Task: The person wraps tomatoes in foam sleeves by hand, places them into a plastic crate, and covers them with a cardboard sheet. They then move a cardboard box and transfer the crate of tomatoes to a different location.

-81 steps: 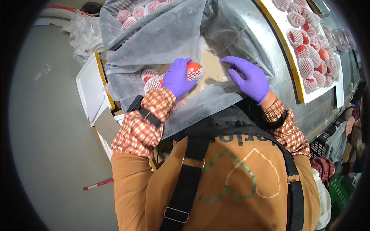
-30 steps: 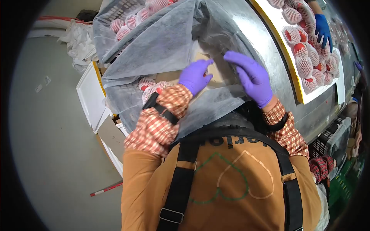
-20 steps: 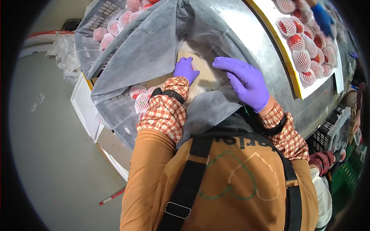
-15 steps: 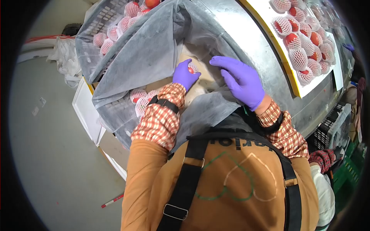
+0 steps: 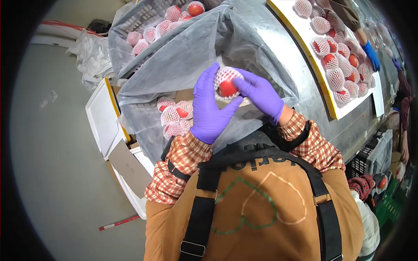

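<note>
Both my hands wear purple gloves and hold one red fruit in a white foam net [image 5: 226, 84] above a box lined with grey fabric [image 5: 183, 52]. My left hand [image 5: 208, 108] cups the fruit from the left and below. My right hand [image 5: 259, 91] grips it from the right. Several netted fruits [image 5: 174, 116] lie inside the lined box just below and left of my hands.
A crate of netted fruit [image 5: 167, 21] sits at the top. On the right, a white tray with a yellow rim [image 5: 324, 89] holds several netted fruits, and another person's blue-gloved hand [image 5: 372, 56] reaches over it. A metal surface [image 5: 283, 48] lies between. White boards [image 5: 102, 113] stand at left.
My left hand lifted a netted fruit up out of the lined box, and my right hand left the fabric and closed on the fruit too. Another person's blue glove came back over the tray.
</note>
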Tool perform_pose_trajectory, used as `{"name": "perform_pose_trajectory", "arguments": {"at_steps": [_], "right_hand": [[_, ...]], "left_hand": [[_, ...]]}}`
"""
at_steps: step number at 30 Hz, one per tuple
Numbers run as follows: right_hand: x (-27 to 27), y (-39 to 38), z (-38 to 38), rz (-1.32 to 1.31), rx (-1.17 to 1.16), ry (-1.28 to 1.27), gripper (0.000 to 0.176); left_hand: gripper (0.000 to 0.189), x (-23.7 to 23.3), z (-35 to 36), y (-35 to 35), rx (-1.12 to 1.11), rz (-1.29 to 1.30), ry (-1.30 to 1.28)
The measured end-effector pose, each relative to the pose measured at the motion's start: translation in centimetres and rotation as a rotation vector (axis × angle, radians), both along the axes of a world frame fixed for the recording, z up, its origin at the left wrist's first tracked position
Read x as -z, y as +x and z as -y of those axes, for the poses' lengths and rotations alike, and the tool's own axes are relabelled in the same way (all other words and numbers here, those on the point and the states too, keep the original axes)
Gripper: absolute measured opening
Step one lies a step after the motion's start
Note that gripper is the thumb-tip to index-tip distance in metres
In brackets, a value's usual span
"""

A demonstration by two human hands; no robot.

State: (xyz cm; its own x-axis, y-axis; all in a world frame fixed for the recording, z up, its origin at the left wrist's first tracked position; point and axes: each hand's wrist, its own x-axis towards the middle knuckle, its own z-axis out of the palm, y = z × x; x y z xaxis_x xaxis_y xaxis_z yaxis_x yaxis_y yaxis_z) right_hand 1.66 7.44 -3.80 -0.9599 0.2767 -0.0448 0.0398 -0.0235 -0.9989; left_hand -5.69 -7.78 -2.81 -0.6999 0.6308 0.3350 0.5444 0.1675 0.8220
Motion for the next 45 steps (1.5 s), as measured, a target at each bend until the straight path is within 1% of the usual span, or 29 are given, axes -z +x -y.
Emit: {"name": "perform_pose_trajectory", "arguments": {"at_steps": [1, 2, 4, 5, 7, 10, 12, 14, 16, 18, 19, 21, 23, 24, 25, 26, 28, 30, 32, 33, 35, 36, 38, 39, 40, 42, 43, 44, 45], "right_hand": [[0.1, 0.1, -0.3, 0.081, -0.001, -0.235, 0.048], [0.1, 0.0, -0.3, 0.162, 0.000, -0.468, 0.046], [0.2, 0.2, 0.5, 0.149, -0.022, -0.433, 0.044], [0.1, 0.3, 0.8, 0.154, -0.012, -0.452, 0.044], [0.1, 0.2, 1.1, 0.155, -0.008, -0.470, 0.043], [0.4, 0.6, 0.8, 0.145, -0.042, -0.388, 0.044], [0.4, 0.7, 0.7, 0.071, -0.036, -0.238, 0.044], [-0.4, 0.8, 0.7, 0.053, -0.012, -0.238, 0.044], [-0.7, 0.7, 0.4, 0.026, -0.007, -0.250, 0.044], [-0.8, 0.9, -0.2, 0.032, 0.008, -0.113, 0.045], [-1.1, 1.2, -0.4, 0.022, 0.022, -0.045, 0.044], [-0.3, 1.7, -0.8, -0.022, 0.070, 0.053, 0.041], [0.3, 2.1, -1.0, -0.048, 0.079, 0.093, 0.040], [0.3, 2.2, -1.1, -0.068, 0.083, 0.185, 0.039], [0.2, 2.3, -0.9, -0.086, 0.089, 0.275, 0.038], [0.0, 2.3, -0.7, -0.079, 0.089, 0.257, 0.038], [-0.6, 2.2, -0.6, -0.097, 0.004, 0.389, 0.036], [-0.8, 2.2, -0.5, -0.104, 0.010, 0.431, 0.035], [-0.7, 2.2, -0.4, -0.122, -0.039, 0.537, 0.035], [-0.7, 2.2, -0.3, -0.130, -0.036, 0.565, 0.034], [-0.8, 2.0, -0.3, -0.111, -0.044, 0.569, 0.034], [-0.9, 2.0, -0.3, -0.102, -0.050, 0.566, 0.034], [-0.8, 2.1, -0.4, -0.088, -0.038, 0.566, 0.033], [-0.6, 2.1, -0.5, -0.089, -0.031, 0.577, 0.033], [-0.5, 2.1, -0.6, -0.090, -0.017, 0.589, 0.033], [-0.2, 2.3, -0.8, -0.051, 0.004, 0.577, 0.034], [-0.1, 2.2, -0.8, -0.015, 0.003, 0.561, 0.035], [0.0, 2.1, -0.8, -0.021, 0.011, 0.574, 0.035], [0.1, 1.9, -0.6, 0.018, 0.031, 0.547, 0.038]], "left_hand": [[0.072, 0.0, 0.7, 0.2, -0.004, 0.078, -0.004], [0.072, 0.1, 1.3, 0.3, -0.012, 0.078, 0.000], [0.069, 0.1, 2.0, 0.5, 0.064, 0.378, 0.068], [0.069, -0.1, 2.2, 0.6, 0.055, 0.376, 0.070], [0.066, -1.2, 2.1, 0.8, 0.091, 0.624, 0.125], [0.064, -0.1, 1.7, 0.2, 0.064, 0.639, 0.136], [0.064, 0.1, 1.1, -0.5, 0.087, 0.626, 0.184], [0.064, -0.1, 0.5, -2.4, 0.100, 0.615, 0.229], [0.061, -1.5, 0.0, -5.8, -0.016, 0.398, 0.228], [0.063, -1.1, -0.5, -11.4, -0.182, 0.360, 0.326], [0.061, -3.2, -0.5, -12.6, -0.198, 0.451, 0.370], [0.059, -4.6, -0.4, -15.1, -0.225, 0.548, 0.408], [0.104, -2.9, 0.2, -17.8, -0.263, 0.037, 0.390], [0.104, -2.0, 0.9, -17.4, -0.270, 0.040, 0.368], [0.077, -1.1, 2.0, -16.3, -0.260, -0.004, 0.125], [0.053, -0.1, 3.1, -15.1, -0.242, -0.047, -0.115], [0.045, 3.9, 5.3, -13.5, 0.024, 0.067, -0.465], [0.045, 8.0, 6.6, -11.8, 0.140, 0.097, -1.040], [0.050, 14.0, 8.7, -10.9, 0.226, -0.273, -1.336], [0.050, 15.9, 9.1, -10.8, 0.233, -0.267, -1.332], [0.065, 18.3, 8.9, -10.9, 0.183, -0.341, -1.368], [0.065, 18.6, 8.4, -11.6, 0.194, -0.340, -1.360], [0.074, 18.3, 7.8, -13.0, 0.379, -0.144, -1.375], [0.083, 17.0, 7.6, -13.5, 0.381, -0.014, -1.381], [0.083, 16.9, 7.5, -13.7, 0.386, -0.027, -1.379], [0.087, 16.7, 6.9, -13.5, 0.163, 0.153, -1.057], [0.084, 14.8, 5.2, -13.6, 0.200, 0.311, -1.134], [0.084, 12.7, 3.9, -13.2, 0.202, 0.299, -1.123], [0.083, 9.1, 2.7, -11.8, 0.232, 0.404, -0.891]]}}
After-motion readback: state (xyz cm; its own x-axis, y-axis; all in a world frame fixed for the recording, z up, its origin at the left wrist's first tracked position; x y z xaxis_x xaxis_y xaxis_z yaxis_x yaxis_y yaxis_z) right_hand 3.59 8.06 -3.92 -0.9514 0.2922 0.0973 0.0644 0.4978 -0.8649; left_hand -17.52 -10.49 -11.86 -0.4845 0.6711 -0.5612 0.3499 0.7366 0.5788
